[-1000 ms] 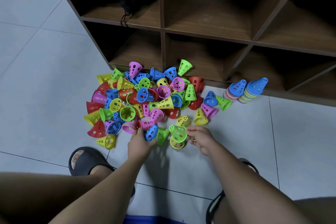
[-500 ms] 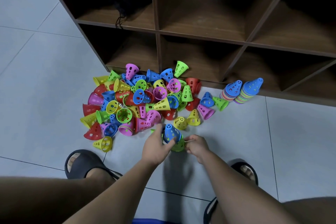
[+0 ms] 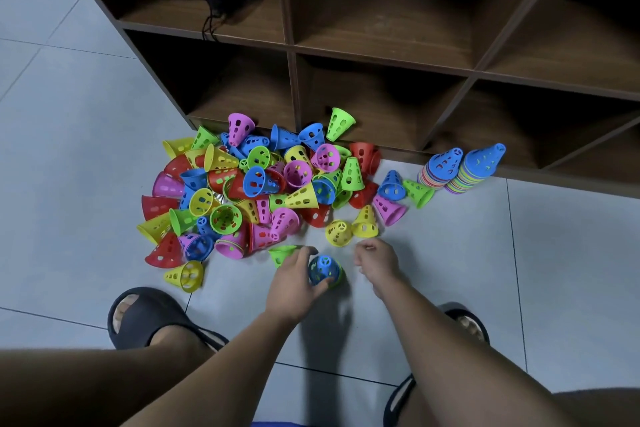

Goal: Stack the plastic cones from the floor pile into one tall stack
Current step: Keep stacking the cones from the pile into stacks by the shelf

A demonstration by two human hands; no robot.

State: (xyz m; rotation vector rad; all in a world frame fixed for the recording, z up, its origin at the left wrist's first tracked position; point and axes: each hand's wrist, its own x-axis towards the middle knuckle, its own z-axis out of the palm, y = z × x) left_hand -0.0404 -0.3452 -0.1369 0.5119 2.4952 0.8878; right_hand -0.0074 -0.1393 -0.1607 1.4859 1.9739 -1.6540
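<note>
A pile of perforated plastic cones [image 3: 263, 191] in red, yellow, green, blue and pink lies on the tiled floor in front of a shelf. My left hand [image 3: 294, 284] grips a blue cone [image 3: 323, 270] nested on a green one, tip facing up toward me. A loose green cone [image 3: 282, 255] lies just left of that hand's fingers. My right hand [image 3: 377, 262] hovers to the right of the blue cone, fingers curled, with nothing in it. Two yellow cones [image 3: 351, 229] lie just beyond it. Two blue-topped stacks of cones [image 3: 460, 168] stand at the right by the shelf.
A dark wooden cubby shelf [image 3: 381, 59] runs across the back, with a black cable in an upper-left compartment. My feet in dark slippers [image 3: 145, 317] rest on the pale floor tiles [image 3: 571, 270] on either side of my arms.
My left hand carried the blue cone rightward and set it over the green cone. My right hand let go of the green cone and drew back to the right.
</note>
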